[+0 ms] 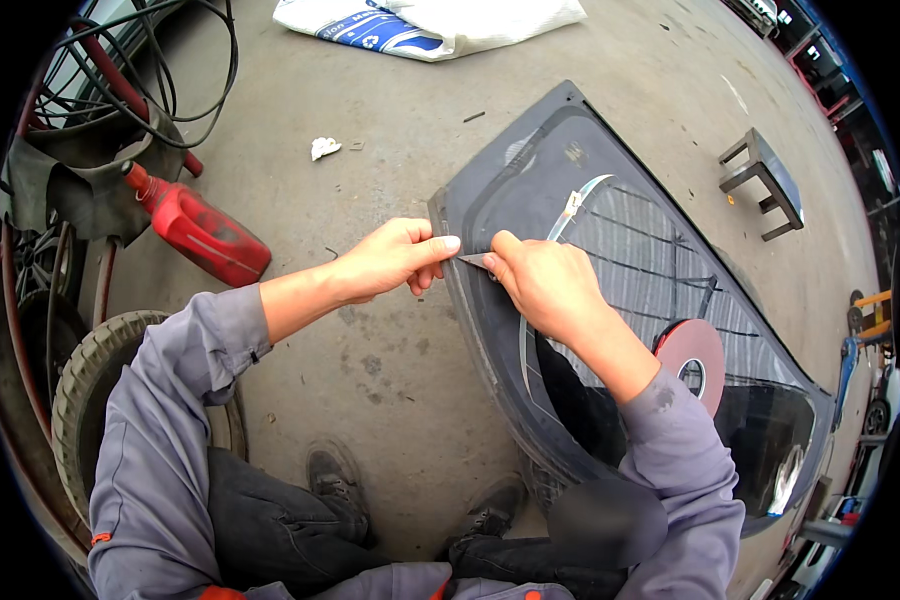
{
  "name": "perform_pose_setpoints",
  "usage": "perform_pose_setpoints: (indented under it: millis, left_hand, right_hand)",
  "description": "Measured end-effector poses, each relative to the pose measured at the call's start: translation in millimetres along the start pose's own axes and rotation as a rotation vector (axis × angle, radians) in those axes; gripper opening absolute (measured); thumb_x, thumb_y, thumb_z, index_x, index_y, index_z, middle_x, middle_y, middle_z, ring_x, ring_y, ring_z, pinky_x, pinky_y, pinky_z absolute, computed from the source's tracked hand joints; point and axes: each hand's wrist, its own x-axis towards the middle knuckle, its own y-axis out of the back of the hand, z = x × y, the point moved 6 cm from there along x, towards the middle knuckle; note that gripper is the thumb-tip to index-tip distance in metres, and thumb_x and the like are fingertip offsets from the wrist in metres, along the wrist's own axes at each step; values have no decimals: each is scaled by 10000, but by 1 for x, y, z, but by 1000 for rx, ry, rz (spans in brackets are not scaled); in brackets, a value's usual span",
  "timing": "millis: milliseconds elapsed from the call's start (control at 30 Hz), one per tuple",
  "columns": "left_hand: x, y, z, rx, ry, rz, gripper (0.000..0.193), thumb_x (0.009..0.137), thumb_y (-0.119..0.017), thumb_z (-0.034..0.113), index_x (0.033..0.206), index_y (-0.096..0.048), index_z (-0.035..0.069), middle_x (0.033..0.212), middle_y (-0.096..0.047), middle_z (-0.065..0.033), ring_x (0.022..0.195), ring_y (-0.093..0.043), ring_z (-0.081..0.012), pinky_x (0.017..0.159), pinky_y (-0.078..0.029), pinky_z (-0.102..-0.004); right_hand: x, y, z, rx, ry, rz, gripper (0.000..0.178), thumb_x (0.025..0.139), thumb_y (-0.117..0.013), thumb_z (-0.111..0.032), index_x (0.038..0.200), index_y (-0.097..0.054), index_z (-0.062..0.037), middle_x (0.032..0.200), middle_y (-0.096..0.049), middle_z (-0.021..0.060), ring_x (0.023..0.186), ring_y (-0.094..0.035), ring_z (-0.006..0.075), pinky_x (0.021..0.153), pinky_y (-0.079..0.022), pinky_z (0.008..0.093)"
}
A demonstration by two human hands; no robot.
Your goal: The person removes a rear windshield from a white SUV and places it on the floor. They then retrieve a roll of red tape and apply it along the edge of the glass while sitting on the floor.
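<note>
A large dark glass panel (530, 170) with a black border lies tilted in front of me, toward the right. At its left edge, my left hand (400, 262) is closed, with the thumb on the edge and the fingers curled beside it. My right hand (550, 283) is closed around a small pointed blade (472, 260). The blade's tip points left at the same edge, just beside my left thumb; its handle is hidden in my fist. On the glass, partly behind my right forearm, rests a roll of red-brown tape (705, 350). A pale, narrow strip (570, 208) curves over the panel.
A red plastic bottle (210, 235) and a tire (85, 400) are at my left, near a rack with black cables (170, 90). A white and blue sack (490, 30) lies at the far side. A small stool (765, 180) stands at the right. Crumpled white paper (324, 148) lies on the concrete floor.
</note>
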Motion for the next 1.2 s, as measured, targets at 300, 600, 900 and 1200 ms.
perform_pose_setpoints:
  millis: [300,600,900,1200]
  left_hand:
    - [4,3,-2,-42,-33,-74,301,979,-593,331,879,-588,48,758,-619,-35,667,-600,-117,623,-495,-278]
    - [4,0,-7,-169,-40,-148,364,1008,-519,388,894,-565,45,773,-598,-57,714,-593,-149,686,-480,-310]
    - [6,6,1,-46,-82,-43,276,943,-582,276,856,-600,15,785,-625,-72,718,-602,-141,652,-495,-291]
    - [13,10,-2,-42,38,27,170,903,-609,177,837,-599,21,746,-625,-48,678,-604,-127,639,-492,-277]
  right_hand:
    - [5,-5,-2,-168,41,205,397,884,-656,-395,695,-516,-77,598,-602,103,521,-620,271,445,-464,381]
    - [14,-7,-6,-202,111,362,396,838,-708,-391,652,-515,-100,567,-540,61,498,-594,242,424,-452,350]
    - [18,-11,-5,-286,99,297,381,849,-700,-377,664,-507,-105,570,-514,37,497,-570,220,439,-431,342]
    - [21,-11,-4,-315,163,290,412,794,-726,-448,646,-516,-126,563,-528,30,518,-610,205,429,-459,320]
